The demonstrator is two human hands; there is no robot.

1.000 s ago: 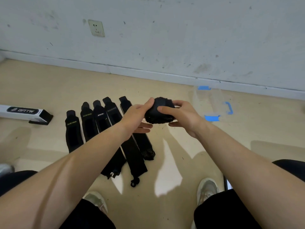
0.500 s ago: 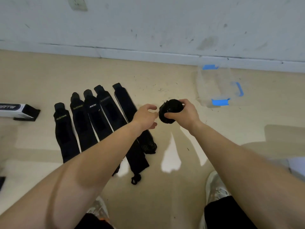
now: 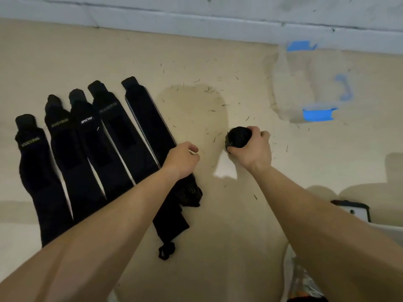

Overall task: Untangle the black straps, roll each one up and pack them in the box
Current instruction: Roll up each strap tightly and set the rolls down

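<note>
My right hand grips the rolled black strap, fingers curled tight round it. The roll lies sideways in my fist, its round end facing my left hand. My left hand holds nothing, fingers loosely bent, and hangs over the near end of one flat strap. Five flat straps lie side by side on the floor left of that hand, their narrow ends pointing to the wall. The clear box with blue clips sits past my right hand. A second ago both hands held the roll; now they are apart.
</note>
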